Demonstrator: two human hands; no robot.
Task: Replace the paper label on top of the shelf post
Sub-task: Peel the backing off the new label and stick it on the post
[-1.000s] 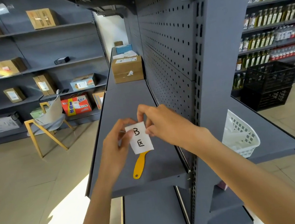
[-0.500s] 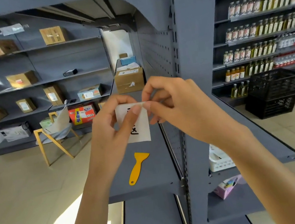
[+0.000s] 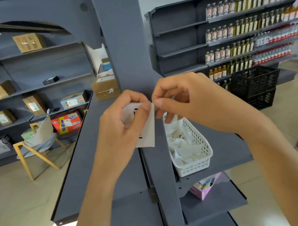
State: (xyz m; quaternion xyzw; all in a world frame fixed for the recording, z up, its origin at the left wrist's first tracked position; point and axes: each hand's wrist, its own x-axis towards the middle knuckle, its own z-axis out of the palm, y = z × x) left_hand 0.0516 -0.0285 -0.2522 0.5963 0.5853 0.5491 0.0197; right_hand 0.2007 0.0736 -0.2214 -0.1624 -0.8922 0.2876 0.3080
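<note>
A white paper label (image 3: 147,132) with black handwriting hangs in front of the grey shelf post (image 3: 125,49). My left hand (image 3: 123,128) holds the label from the left, thumb across its front. At the label's top right corner my right hand (image 3: 186,100) pinches the paper between thumb and forefinger. Much of the writing is hidden by my left fingers. The top of the post is out of frame.
A white plastic basket (image 3: 195,165) with paper slips stands on the shelf right of the post. A cardboard box (image 3: 105,89) sits further back on the left shelf. A yellow-legged chair (image 3: 34,150) and black crates (image 3: 255,86) stand on the floor.
The camera has turned right and up, so the yellow scraper is out of sight behind my arm and the basket shows. Both hands rose and moved right with the label, now before the post.
</note>
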